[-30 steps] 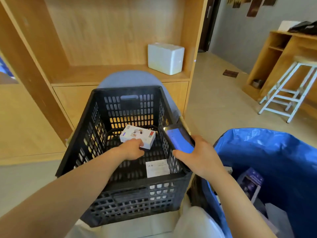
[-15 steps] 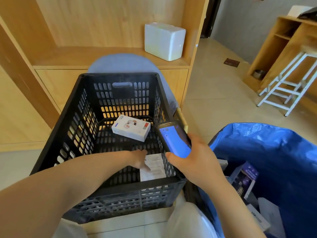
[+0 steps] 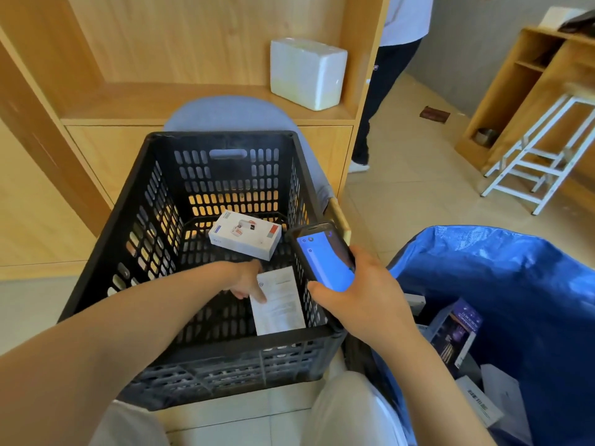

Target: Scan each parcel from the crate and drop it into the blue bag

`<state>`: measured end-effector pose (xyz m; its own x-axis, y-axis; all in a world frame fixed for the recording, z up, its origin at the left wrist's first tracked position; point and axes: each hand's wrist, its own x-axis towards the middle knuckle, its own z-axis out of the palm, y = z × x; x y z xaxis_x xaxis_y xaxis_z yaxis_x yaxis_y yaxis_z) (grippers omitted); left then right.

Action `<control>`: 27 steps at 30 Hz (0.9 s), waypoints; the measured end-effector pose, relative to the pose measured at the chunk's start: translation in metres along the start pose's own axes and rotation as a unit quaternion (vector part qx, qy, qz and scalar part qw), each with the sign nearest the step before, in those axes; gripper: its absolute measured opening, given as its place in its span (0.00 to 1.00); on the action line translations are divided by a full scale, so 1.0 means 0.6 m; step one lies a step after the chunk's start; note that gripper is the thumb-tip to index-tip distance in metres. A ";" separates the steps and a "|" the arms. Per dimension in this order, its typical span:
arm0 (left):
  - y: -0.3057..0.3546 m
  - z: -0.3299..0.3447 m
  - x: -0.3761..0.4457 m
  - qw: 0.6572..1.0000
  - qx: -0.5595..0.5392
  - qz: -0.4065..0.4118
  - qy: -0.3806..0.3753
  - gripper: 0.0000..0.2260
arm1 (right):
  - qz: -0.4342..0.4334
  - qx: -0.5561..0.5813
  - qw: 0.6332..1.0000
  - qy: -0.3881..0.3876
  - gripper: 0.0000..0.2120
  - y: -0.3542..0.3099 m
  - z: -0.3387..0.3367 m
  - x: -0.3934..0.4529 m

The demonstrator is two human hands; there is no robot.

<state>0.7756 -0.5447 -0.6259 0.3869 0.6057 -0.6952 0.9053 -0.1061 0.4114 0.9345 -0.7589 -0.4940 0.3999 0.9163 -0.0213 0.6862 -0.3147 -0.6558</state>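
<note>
A black slatted crate [image 3: 138,214] stands in front of me. Inside it lie a white box parcel [image 3: 244,235] toward the back and a flat white parcel [image 3: 280,300] with printed text near the front right corner. My left hand [image 3: 246,280] reaches down into the crate, and its fingers touch the left edge of the flat white parcel. My right hand [image 3: 360,291] grips a handheld scanner [image 3: 323,255] with a lit blue screen, held over the crate's right rim. The blue bag [image 3: 528,284] stands open at the right, with several boxes inside.
A wooden shelf unit with a white foam box [image 3: 307,72] stands behind the crate. A grey-blue chair back [image 3: 228,112] rises just beyond the crate. A person's legs [image 3: 376,101] are by the doorway. A white stool [image 3: 541,156] stands at the far right.
My left hand left the white box parcel and drew back toward me onto the flat white parcel. The view moved closer over the crate. A person has stepped into the doorway.
</note>
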 end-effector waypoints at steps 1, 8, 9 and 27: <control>0.004 -0.013 -0.009 1.000 -0.015 0.006 0.007 0.29 | 0.000 -0.002 1.000 0.000 0.24 -0.001 -0.001 0.000; 0.002 -0.055 -0.083 0.968 0.119 0.123 0.182 0.16 | 0.013 -0.024 1.000 -0.007 0.24 -0.010 -0.006 0.005; -0.004 -0.047 -0.090 0.961 0.143 0.138 0.191 0.15 | 0.011 -0.028 1.000 -0.007 0.24 -0.011 -0.007 0.005; -0.091 0.051 0.014 0.994 -0.035 -0.068 0.079 0.45 | 0.004 -0.032 0.999 -0.004 0.25 -0.012 -0.005 -0.004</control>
<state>0.7349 -0.5578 -0.6723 0.2246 0.7276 -0.6482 0.9305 0.0373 0.3643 0.9305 -0.7595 -0.4868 0.4006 0.9157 -0.0325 0.7208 -0.3368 -0.6057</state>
